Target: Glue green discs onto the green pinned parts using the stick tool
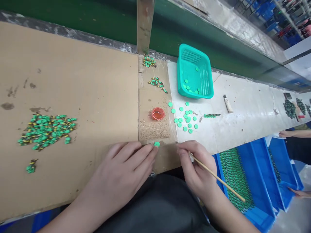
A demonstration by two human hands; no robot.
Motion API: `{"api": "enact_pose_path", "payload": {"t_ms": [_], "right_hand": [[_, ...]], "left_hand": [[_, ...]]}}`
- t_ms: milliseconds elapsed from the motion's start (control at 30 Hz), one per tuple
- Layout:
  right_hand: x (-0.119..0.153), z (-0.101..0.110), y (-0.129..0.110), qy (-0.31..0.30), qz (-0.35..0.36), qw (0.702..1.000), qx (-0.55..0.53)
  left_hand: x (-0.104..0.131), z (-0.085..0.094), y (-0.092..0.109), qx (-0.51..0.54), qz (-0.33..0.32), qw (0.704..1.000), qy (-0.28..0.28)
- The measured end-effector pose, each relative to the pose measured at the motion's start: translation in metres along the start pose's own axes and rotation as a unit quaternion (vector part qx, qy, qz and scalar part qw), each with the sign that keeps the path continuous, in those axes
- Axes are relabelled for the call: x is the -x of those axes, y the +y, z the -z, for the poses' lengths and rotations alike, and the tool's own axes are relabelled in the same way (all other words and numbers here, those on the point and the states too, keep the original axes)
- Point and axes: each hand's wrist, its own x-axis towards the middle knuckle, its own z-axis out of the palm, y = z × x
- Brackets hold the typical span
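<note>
My left hand [126, 168] lies flat on the brown bench, its fingertips touching a small green disc [156, 144] near the front edge. My right hand [195, 166] is closed around a thin wooden stick [218, 178] that runs back over my wrist, its tip end hidden in my fingers. Just beyond the disc sit a patch of fine sandy grit [154, 129] and a small red dish of liquid [158, 114]. Several loose green discs [186, 118] are scattered on the white surface to the right.
A teal mesh basket [194, 71] holds a few discs at the back. A pile of green and yellow parts [46, 131] lies at left, smaller clusters [156, 81] farther back. Blue bins [245, 181] of green parts stand at lower right, by another person's arm [291, 133].
</note>
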Motion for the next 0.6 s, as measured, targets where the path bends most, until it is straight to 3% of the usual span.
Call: {"api": "enact_pose_path", "payload": {"t_ms": [300, 433, 600], "right_hand": [[0.011, -0.008, 0.035, 0.047, 0.029, 0.997, -0.048], [0.016, -0.010, 0.041, 0.068, 0.047, 0.994, -0.067], [0.019, -0.010, 0.045, 0.089, 0.062, 0.991, -0.084]], "left_hand": [[-0.015, 0.008, 0.001, -0.031, -0.021, 0.999, -0.031], [-0.023, 0.009, -0.001, -0.010, 0.007, 1.000, -0.029], [-0.030, 0.006, 0.012, -0.002, 0.076, 0.997, -0.017]]}}
